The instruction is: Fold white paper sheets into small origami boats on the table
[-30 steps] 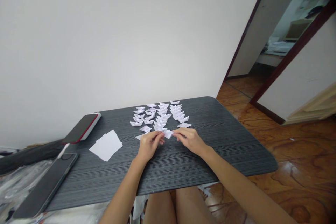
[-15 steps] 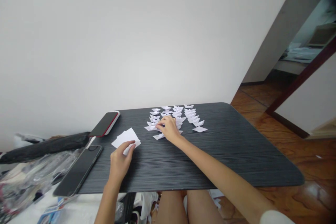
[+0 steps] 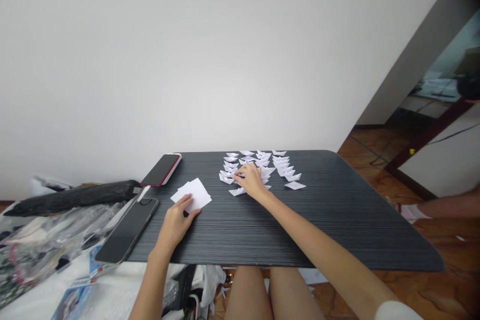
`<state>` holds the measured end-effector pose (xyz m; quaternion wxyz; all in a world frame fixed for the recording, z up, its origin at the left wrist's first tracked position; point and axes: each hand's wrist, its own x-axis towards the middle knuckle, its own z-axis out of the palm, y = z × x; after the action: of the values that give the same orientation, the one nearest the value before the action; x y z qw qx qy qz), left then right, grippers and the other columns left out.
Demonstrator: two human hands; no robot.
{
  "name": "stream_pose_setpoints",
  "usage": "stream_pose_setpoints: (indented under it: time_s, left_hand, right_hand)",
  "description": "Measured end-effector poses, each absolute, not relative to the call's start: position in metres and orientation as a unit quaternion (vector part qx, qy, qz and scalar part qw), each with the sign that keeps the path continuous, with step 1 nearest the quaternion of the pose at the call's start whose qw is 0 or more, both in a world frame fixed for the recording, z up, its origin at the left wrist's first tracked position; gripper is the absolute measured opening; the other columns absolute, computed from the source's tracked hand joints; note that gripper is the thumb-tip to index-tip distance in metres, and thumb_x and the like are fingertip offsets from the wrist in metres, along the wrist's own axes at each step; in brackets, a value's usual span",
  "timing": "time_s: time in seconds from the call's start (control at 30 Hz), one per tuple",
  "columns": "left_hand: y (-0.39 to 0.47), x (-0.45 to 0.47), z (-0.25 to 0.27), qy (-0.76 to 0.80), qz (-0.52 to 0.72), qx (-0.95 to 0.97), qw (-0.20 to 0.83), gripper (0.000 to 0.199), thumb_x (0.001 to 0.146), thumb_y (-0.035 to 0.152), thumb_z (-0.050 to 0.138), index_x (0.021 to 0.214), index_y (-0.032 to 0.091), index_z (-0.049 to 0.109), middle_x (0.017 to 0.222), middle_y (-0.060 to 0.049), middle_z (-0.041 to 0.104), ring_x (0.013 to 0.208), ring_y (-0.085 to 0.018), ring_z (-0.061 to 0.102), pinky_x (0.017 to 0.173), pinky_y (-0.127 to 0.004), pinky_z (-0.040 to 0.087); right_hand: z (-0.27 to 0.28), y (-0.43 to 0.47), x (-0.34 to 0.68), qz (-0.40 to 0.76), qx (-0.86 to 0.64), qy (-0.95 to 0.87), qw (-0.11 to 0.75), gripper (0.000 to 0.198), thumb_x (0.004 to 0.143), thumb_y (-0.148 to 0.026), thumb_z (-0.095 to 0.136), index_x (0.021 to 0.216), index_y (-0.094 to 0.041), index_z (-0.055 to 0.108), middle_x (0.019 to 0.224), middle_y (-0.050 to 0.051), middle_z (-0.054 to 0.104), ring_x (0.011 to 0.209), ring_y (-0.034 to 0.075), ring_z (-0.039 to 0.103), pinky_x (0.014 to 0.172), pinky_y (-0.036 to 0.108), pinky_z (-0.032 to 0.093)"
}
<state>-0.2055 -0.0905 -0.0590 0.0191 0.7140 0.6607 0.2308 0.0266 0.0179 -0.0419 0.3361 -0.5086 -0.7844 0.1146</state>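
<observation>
My left hand point(image 3: 179, 217) lies at the near edge of a small stack of white paper sheets point(image 3: 197, 191), thumb and fingers apart, fingertips touching the paper. Farther to the right, my right hand point(image 3: 251, 180) reaches in among several folded white paper boats point(image 3: 268, 171). Its thumb and fingers are pinched at one paper boat point(image 3: 226, 179) on the left side of the group; my fingers partly hide it and its neighbours. Another row of paper boats point(image 3: 285, 166) stands to the right, with a flatter folded boat point(image 3: 295, 185) at its near end.
The dark table point(image 3: 337, 220) stands against a white wall. On its left side lie a phone point(image 3: 129, 230) and a red-edged device point(image 3: 162, 170). Left of it are a black umbrella-like roll point(image 3: 75, 197) and plastic bags point(image 3: 63, 232). Another person's foot point(image 3: 414, 211) is at the right.
The view has shifted, so the table sits farther right. My left fingers have opened from a pinch and rest on the sheets. My right hand stays at the boats. A person's leg has appeared at right.
</observation>
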Motion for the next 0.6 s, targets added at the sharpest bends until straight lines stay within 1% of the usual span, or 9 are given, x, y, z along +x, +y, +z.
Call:
stream_pose_setpoints:
  time_s: [0.17, 0.27, 0.43, 0.6]
  left_hand:
    - [-0.097, -0.203, -0.043, 0.662, 0.135, 0.737, 0.022, 0.042, 0.073, 0.042, 0.046, 0.103, 0.015, 0.057, 0.12, -0.012, 0.05, 0.107, -0.025, 0.05, 0.092, -0.037, 0.037]
    - [-0.1, -0.204, -0.04, 0.662, 0.105, 0.742, 0.02, 0.041, 0.075, 0.04, 0.045, 0.107, 0.018, 0.056, 0.12, -0.009, 0.05, 0.105, -0.025, 0.051, 0.09, -0.035, 0.038]
    - [-0.104, -0.21, -0.042, 0.689, 0.132, 0.712, 0.015, 0.039, 0.078, 0.041, 0.04, 0.107, 0.022, 0.057, 0.111, -0.006, 0.057, 0.098, -0.026, 0.055, 0.085, -0.036, 0.041]
    - [-0.104, -0.219, -0.038, 0.642, 0.154, 0.745, 0.094, 0.043, 0.078, 0.044, 0.037, 0.108, 0.02, 0.057, 0.114, -0.004, 0.055, 0.105, -0.022, 0.051, 0.091, -0.032, 0.037]
  right_hand:
    - [-0.03, 0.009, 0.05, 0.117, -0.502, -0.779, 0.357, 0.014, 0.073, -0.032, 0.057, 0.075, -0.021, 0.066, 0.082, 0.005, 0.059, 0.088, 0.021, 0.046, 0.073, 0.033, 0.027]
    - [-0.027, 0.002, 0.066, 0.122, -0.496, -0.783, 0.355, 0.013, 0.073, -0.031, 0.056, 0.074, -0.022, 0.066, 0.083, 0.003, 0.059, 0.087, 0.02, 0.047, 0.073, 0.033, 0.026]
    - [-0.023, -0.012, 0.089, 0.137, -0.494, -0.786, 0.347, 0.012, 0.073, -0.03, 0.057, 0.075, -0.023, 0.066, 0.087, 0.004, 0.059, 0.09, 0.021, 0.048, 0.074, 0.034, 0.026]
    - [-0.013, -0.023, 0.112, 0.138, -0.48, -0.795, 0.344, 0.013, 0.074, -0.03, 0.055, 0.075, -0.022, 0.066, 0.09, 0.004, 0.06, 0.09, 0.02, 0.05, 0.078, 0.036, 0.027]
